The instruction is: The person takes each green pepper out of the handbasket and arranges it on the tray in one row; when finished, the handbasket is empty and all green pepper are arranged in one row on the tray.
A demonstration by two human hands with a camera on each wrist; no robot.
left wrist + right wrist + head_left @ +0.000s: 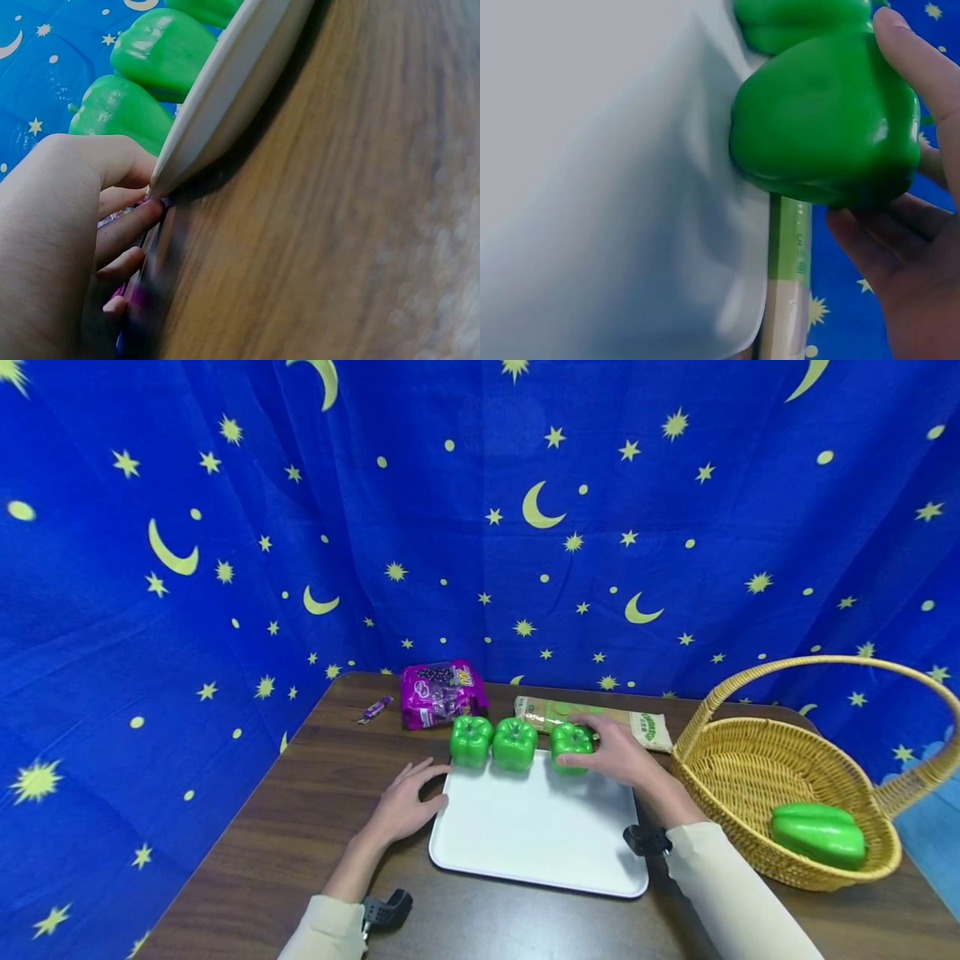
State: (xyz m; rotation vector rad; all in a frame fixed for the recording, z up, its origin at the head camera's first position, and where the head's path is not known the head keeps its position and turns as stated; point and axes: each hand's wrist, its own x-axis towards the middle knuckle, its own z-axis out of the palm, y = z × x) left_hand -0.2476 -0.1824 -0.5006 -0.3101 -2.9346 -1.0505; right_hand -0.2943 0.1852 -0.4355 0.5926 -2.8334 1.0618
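My right hand (617,752) grips a green bell pepper (572,745) at the back edge of a white tray (536,827). In the right wrist view, the thumb lies along one side of this pepper (821,120) and the other fingers are on its opposite side. Two more green bell peppers, a left one (471,742) and a middle one (514,744), sit side by side at the tray's back left. My left hand (405,802) touches the tray's left rim, its fingers loosely bent; in the left wrist view, fingertips meet the rim (214,97).
On the right stands a wicker basket (720,760) with a tall handle and a green bell pepper (819,835) inside. Behind the tray lie a purple candy bag (442,693) and a long flat packet (651,727). A small wrapped candy (375,709) is farther left.
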